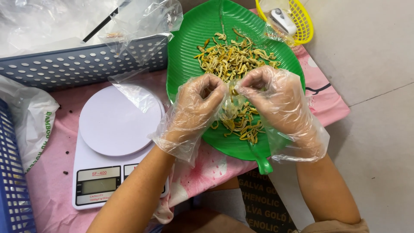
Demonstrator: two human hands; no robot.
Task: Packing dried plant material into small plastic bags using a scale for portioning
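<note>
Tabletop [51, 190] covered with a pink printed cloth, carrying all items. Grey-blue perforated plastic crate [77, 64] at the far left, clear film bags draped over its rim. Green leaf-shaped plastic tray [189, 47], centre, stem handle toward the person, bearing a loose pile of yellow-brown dried shredded strips [233, 60]. White digital kitchen scale [116, 125] with round platform, just left of the tray, nothing on it. Yellow plastic mesh basket [304, 23], far right corner, holding a small white device. Left hand [198, 103] and right hand [269, 97], both in loose clear disposable gloves, close together over the tray's middle, fingers curled and pinched on a small clear plastic pouch [228, 108] with strips around it. Judgement: keeping the pouch mouth held wide above the tray lets stray strips fall back onto it.
</note>
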